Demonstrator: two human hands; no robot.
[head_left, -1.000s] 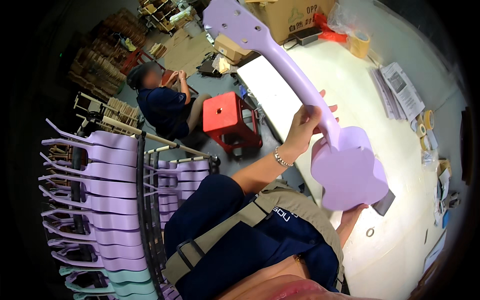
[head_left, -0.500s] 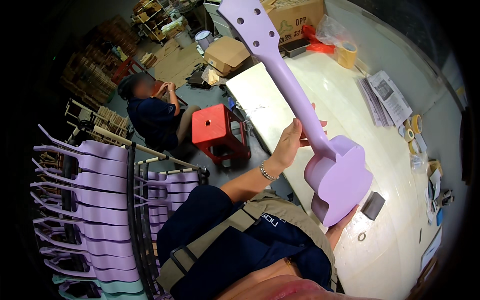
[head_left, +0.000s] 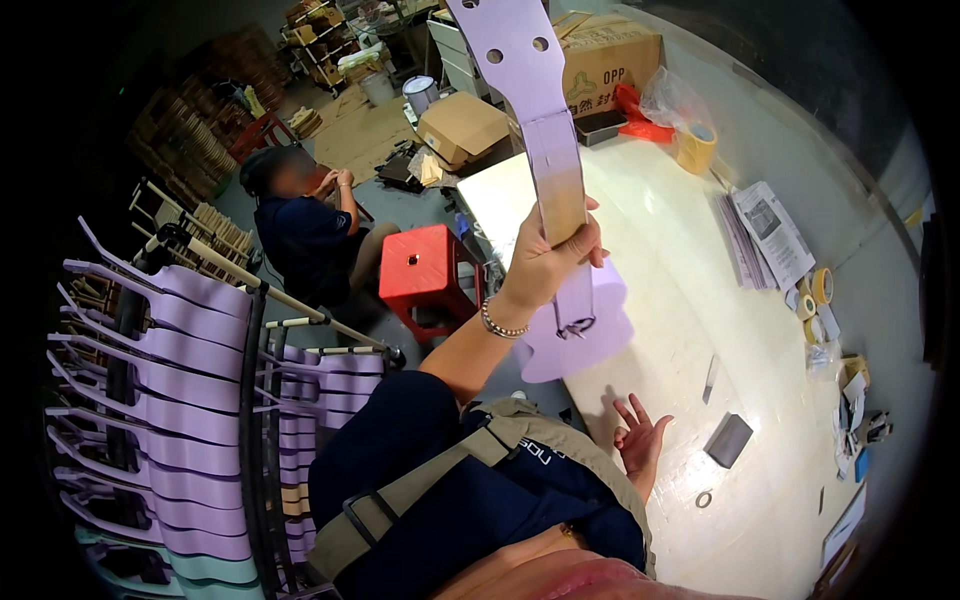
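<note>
A purple-painted ukulele is held up over the table's left edge, its headstock pointing away and its front turned toward me. Bare peg holes show in the headstock, and a tan strip runs along part of the neck. My left hand is closed round the neck near the body, partly hiding it. A small dark ring-like mark shows on the body below that hand. My right hand, apart from the ukulele, is open with fingers spread above the table. A dark grey block and a small ring lie near it.
A white table stretches to the right, with papers and tape rolls along its far side. Racked purple ukuleles stand at my left. Beyond them are a red stool and a seated person.
The ukulele has turned over from its back to its front, and its body has moved left. My right hand has let go of the body's lower end and opened.
</note>
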